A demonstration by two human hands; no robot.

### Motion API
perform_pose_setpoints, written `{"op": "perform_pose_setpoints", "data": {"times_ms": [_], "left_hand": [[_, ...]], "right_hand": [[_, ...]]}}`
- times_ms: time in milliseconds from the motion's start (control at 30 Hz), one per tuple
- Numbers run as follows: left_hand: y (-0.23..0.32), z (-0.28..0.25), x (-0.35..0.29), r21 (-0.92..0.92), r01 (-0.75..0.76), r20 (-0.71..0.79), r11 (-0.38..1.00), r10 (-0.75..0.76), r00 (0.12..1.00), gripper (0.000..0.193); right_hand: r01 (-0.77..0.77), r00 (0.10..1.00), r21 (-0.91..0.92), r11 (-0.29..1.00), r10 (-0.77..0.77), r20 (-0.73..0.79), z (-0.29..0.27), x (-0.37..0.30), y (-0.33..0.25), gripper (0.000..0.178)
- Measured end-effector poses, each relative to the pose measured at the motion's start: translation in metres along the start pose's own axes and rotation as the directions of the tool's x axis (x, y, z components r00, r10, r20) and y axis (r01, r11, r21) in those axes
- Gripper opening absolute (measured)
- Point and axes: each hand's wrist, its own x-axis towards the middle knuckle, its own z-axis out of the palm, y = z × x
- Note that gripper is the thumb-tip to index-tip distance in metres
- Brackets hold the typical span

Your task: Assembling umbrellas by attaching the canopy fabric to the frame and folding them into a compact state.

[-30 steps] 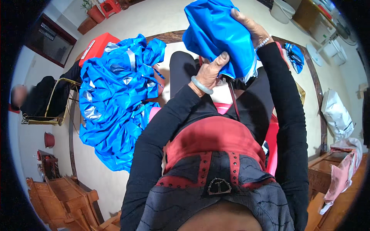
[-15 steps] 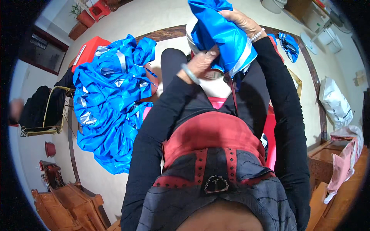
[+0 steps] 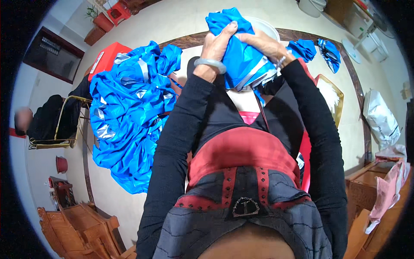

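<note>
Between my hands, in front of my knees, is a bunched blue cloth (image 3: 245, 64) with a silvery underside that shows at its near edge. My left hand (image 3: 217, 46), with a pale bangle at the wrist, is closed round its left side, thumb on top. Closed over the upper right part is my right hand (image 3: 262, 44), a beaded bracelet on that wrist. Folds hide some of the fingers. To my left lies a large heap of the same shiny blue cloth (image 3: 129, 112). Behind the held cloth shows the rim of a round white container (image 3: 266, 28).
Two small blue bundles (image 3: 302, 50) lie on the floor at far right. Near my right knee is a yellow-edged tray (image 3: 338, 101) with white strips. A red box (image 3: 108, 58) stands behind the heap. At left a person in black (image 3: 47, 118) sits by a metal-framed chair.
The held cloth has been gathered tighter and lowered slightly. My left hand has moved up onto its left side, and my right hand has come down closer to it.
</note>
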Motion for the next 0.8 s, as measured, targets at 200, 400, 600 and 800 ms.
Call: {"op": "perform_pose_setpoints", "data": {"times_ms": [200,400,600,800], "left_hand": [[-0.020,-0.016,-0.021,-0.114,0.179,0.026,0.977,-0.177,0.984,0.035],[-0.034,-0.029,-0.035,-0.345,0.270,0.113,0.899,-0.246,0.963,0.047],[-0.037,-0.026,-0.055,-0.336,0.378,0.204,0.863,-0.325,0.923,0.053],[-0.038,-0.024,-0.061,-0.239,0.342,0.218,0.909,-0.293,0.931,0.055]], "right_hand": [[-0.042,0.997,0.080,0.996,0.048,-0.067,0.037,-0.026,0.012,0.067],[-0.054,0.960,-0.137,0.989,0.014,-0.280,0.054,-0.028,0.045,0.074],[-0.046,0.862,-0.390,0.920,-0.161,-0.481,0.068,-0.039,0.070,0.073],[0.068,0.819,-0.542,0.837,-0.357,-0.449,0.091,-0.052,0.074,0.058]]}}
